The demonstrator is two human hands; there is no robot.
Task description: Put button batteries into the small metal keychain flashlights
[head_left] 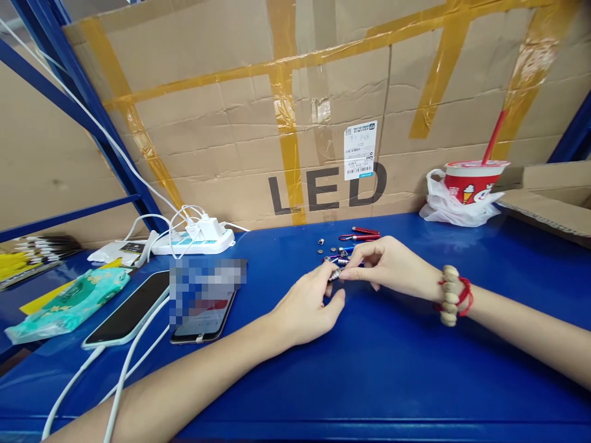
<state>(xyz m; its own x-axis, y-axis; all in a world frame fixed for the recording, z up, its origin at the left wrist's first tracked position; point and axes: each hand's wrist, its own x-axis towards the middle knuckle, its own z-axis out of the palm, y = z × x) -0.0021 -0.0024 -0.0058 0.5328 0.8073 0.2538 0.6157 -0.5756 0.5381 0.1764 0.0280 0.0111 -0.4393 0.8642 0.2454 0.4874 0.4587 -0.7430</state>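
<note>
The bare left hand [307, 304] and bare right hand [388, 264] pinch 1 small silvery metallic cylinder [335, 274] over the flat blue tabletop [378, 375], near 2 slim red rods [369, 237].

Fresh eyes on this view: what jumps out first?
Big black LED lettering on the taped cardboard at the back grabs the eye first. The red cup with its straw stands out at the right rear of the blue table. Centrally, the left hand and right hand meet at a small silvery piece.
</note>
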